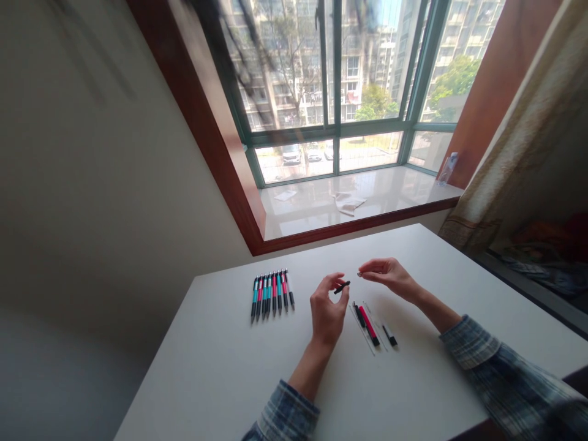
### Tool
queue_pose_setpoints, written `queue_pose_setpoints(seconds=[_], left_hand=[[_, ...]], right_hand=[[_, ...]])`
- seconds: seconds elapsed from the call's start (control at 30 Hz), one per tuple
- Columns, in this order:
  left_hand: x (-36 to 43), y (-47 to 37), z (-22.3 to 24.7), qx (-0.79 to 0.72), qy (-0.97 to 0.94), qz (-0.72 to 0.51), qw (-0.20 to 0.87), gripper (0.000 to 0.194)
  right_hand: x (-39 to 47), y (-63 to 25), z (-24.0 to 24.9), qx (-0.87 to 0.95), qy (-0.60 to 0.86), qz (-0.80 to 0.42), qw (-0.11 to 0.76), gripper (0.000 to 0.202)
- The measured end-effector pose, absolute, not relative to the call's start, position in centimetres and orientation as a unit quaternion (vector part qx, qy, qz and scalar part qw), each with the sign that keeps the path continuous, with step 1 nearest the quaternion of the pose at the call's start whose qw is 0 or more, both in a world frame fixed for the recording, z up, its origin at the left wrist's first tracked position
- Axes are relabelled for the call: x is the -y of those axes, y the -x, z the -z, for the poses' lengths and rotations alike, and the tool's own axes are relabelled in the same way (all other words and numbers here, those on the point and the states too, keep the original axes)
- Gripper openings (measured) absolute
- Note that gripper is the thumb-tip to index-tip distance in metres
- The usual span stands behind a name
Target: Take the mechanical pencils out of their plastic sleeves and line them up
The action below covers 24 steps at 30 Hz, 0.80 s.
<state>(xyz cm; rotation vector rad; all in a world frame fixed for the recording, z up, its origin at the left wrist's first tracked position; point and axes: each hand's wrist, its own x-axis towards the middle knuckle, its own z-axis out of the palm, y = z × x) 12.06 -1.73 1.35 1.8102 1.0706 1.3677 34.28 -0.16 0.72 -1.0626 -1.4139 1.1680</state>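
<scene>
Above the white table, my left hand (328, 309) pinches a short black pen part (342, 286) between thumb and fingers. To its right, my right hand (388, 275) is closed at the fingertips on a tiny silvery pen part (359, 274). The two pieces are apart. Below my hands lie a red pen barrel (368, 324) with black ends, a black pen piece (360, 315), thin pale refills (362, 331) and a short black-and-clear piece (389, 335). Left of my left hand, several assembled pens (272, 294) in teal, red and white lie side by side in a row.
The white table (220, 367) stands against a window sill (298, 220) with a dark red wooden edge. Crumpled paper (349, 203) and a clear plastic bottle (448, 169) are on the sill. A curtain (505, 135) hangs at the right.
</scene>
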Motion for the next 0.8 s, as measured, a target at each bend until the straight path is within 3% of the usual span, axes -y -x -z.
queue_pose_setpoints(seconds=[0.27,0.8], left_hand=[[2.08,-12.58,-1.06,-0.405,-0.694,-0.509,0.308,0.013],[2.02,-12.47,-1.13,-0.399,-0.694,-0.503,0.327,0.025]], right_hand=[[0.45,-33.41,-0.4,0.6,0.411,-0.49,0.481,0.029],[0.89,-33.41,-1.2,0.631,0.415,-0.471,0.456,0.031]])
